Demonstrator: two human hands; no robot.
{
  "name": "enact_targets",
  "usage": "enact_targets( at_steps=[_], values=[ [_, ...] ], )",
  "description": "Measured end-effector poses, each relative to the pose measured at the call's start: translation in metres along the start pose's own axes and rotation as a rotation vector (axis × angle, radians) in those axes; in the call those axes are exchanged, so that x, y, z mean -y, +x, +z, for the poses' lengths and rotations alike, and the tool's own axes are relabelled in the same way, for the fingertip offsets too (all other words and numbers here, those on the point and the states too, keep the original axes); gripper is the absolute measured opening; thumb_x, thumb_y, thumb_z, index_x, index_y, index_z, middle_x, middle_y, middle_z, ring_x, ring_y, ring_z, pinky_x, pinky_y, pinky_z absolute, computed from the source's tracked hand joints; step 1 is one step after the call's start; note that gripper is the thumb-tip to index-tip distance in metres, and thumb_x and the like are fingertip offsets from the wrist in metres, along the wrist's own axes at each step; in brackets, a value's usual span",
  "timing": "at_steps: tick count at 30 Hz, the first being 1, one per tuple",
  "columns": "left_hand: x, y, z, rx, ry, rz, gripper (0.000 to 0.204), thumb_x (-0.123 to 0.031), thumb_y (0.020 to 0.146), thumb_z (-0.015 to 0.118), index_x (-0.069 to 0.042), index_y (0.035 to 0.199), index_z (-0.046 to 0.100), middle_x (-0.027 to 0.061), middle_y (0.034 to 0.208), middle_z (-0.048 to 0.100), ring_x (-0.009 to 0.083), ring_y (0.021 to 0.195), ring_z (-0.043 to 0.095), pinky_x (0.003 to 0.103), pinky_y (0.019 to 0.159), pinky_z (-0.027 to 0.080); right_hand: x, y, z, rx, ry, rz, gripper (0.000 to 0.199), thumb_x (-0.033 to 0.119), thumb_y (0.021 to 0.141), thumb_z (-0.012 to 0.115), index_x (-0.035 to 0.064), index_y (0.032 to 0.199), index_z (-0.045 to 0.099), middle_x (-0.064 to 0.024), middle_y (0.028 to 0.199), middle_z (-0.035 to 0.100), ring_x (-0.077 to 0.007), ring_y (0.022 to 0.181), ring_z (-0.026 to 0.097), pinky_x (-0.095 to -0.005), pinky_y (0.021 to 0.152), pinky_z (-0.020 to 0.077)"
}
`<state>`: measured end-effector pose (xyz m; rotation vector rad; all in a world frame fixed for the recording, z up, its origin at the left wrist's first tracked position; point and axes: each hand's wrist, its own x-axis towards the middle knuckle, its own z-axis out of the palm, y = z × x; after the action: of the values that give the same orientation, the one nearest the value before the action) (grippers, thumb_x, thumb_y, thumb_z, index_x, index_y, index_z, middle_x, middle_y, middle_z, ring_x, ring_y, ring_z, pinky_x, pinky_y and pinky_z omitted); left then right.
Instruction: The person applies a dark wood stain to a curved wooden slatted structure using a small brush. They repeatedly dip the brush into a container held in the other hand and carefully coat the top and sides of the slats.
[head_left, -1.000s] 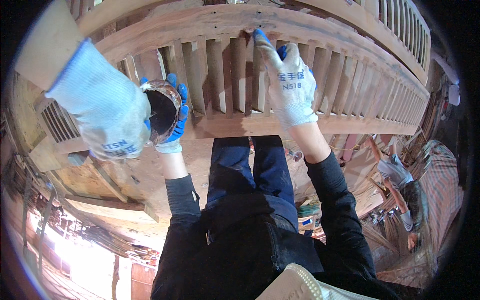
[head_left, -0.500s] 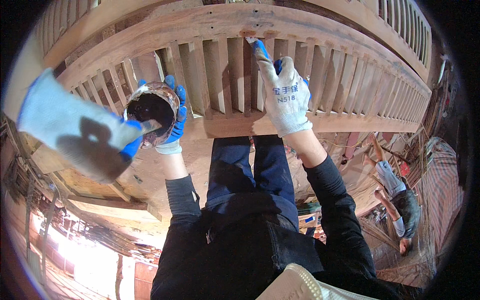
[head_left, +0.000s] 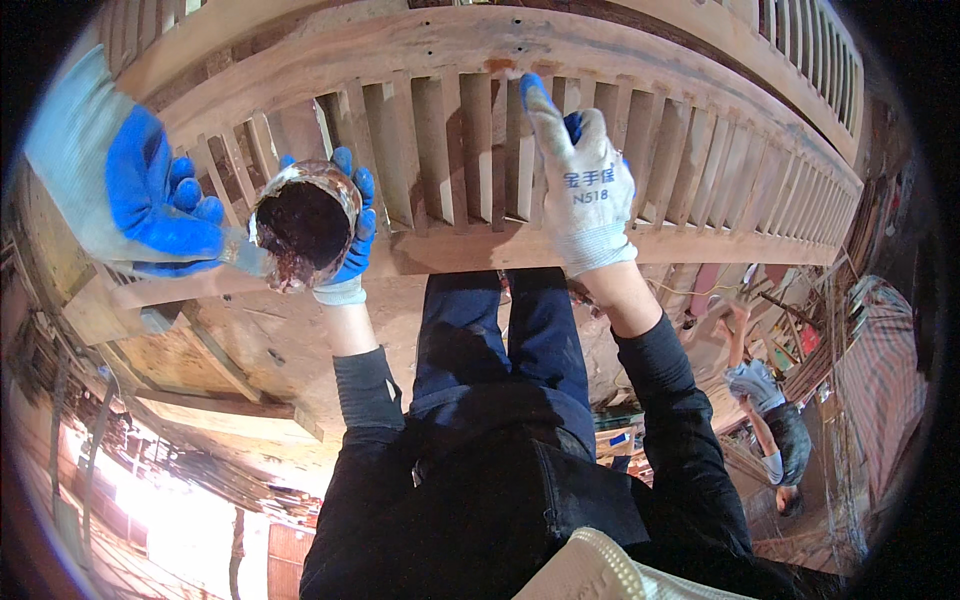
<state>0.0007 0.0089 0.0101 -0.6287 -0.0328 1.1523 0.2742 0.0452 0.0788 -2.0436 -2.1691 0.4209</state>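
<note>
My left hand [head_left: 350, 255], in a blue-palmed glove, holds a small round cup [head_left: 300, 225] of dark brown paste in front of a long slatted wooden frame [head_left: 450, 250]. Another person's large gloved hand [head_left: 140, 200] reaches in from the left and puts a thin metal blade [head_left: 245, 258] against the cup's rim. My right hand [head_left: 580, 190], in a white and blue glove, rests on the slats. Its index finger points up at a reddish spot on the top rail. That hand holds nothing I can see.
The frame runs across the whole view, and a second railing [head_left: 800, 40] lies beyond it at the upper right. Boards and planks [head_left: 230, 400] lie on the floor at the left. A person [head_left: 765, 420] bends over timber at the lower right.
The other person's hand has turned, showing its blue palm, and its blade now meets the cup. My right hand has stayed on the slats, shifting only slightly.
</note>
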Motion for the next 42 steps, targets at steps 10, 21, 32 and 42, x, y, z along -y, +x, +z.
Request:
enact_targets(
  at_steps=[10,21,32,42],
  values=[
    [-0.007,0.000,0.002,-0.085,0.000,0.009,0.060,-0.053,0.093,0.048,-0.022,0.144,0.039,0.0171,0.151,0.031,0.0422,0.138,0.028,0.069,0.100,0.036,0.012,0.005,0.010,0.044,-0.074,-0.010,0.052,0.006,0.081,0.061,0.0209,0.130,0.054,-0.0143,0.087,0.053,-0.0318,0.070,0.063,-0.0415,0.059,0.0517],
    [-0.006,0.000,0.002,-0.076,-0.076,-0.047,0.073,-0.047,0.089,0.059,-0.009,0.145,0.033,0.0142,0.153,0.029,0.0385,0.140,0.025,0.067,0.103,0.034,0.002,0.005,0.020,0.035,-0.066,0.014,0.056,0.007,0.082,0.058,0.0222,0.135,0.049,-0.0125,0.089,0.053,-0.0292,0.069,0.062,-0.0392,0.054,0.0507],
    [-0.002,-0.001,0.006,-0.030,-0.030,-0.020,0.075,-0.050,0.089,0.058,-0.007,0.145,0.032,0.0142,0.152,0.030,0.0386,0.140,0.024,0.068,0.103,0.033,-0.020,0.011,-0.008,-0.014,0.271,-0.004,0.055,0.006,0.082,0.058,0.0213,0.135,0.051,-0.0163,0.089,0.055,-0.0344,0.073,0.062,-0.0430,0.062,0.0516],
    [-0.006,-0.001,0.000,-0.055,0.012,0.022,0.053,-0.054,0.095,0.045,-0.028,0.140,0.043,0.0166,0.151,0.031,0.0443,0.138,0.026,0.070,0.101,0.033,-0.096,0.062,-0.022,0.092,-0.116,-0.531,0.069,0.003,0.075,0.060,0.0278,0.139,0.047,-0.0092,0.102,0.057,-0.0304,0.089,0.060,-0.0402,0.076,0.0512]
  ],
)
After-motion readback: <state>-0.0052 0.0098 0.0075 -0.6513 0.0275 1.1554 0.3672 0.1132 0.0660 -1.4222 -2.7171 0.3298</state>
